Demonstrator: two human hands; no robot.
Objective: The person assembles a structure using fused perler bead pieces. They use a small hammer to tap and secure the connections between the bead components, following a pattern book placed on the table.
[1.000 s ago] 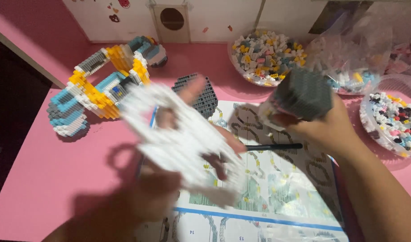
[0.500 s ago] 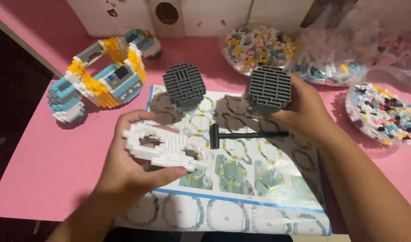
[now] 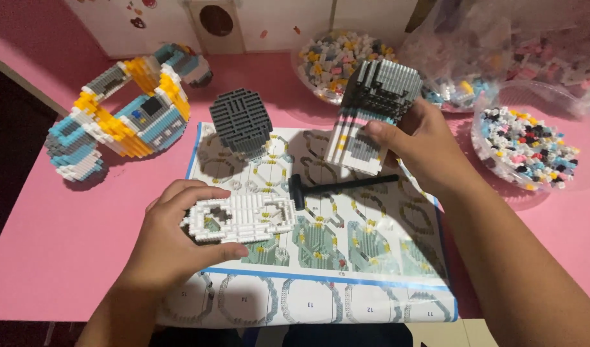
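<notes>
Your left hand [image 3: 169, 241] grips a flat white brick-built panel with round holes [image 3: 238, 218], holding it low over the printed paper instruction sheet [image 3: 372, 257] on the pink table [image 3: 57, 238]. Your right hand [image 3: 423, 144] clasps a grey-and-white block assembly of small bricks [image 3: 372, 112] above the sheet's far edge. A small black hammer [image 3: 340, 187] lies on the sheet between your hands, beside a dark grey rounded brick piece [image 3: 240, 122].

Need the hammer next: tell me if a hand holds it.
No, the hammer lies free on the sheet, between both hands.
</notes>
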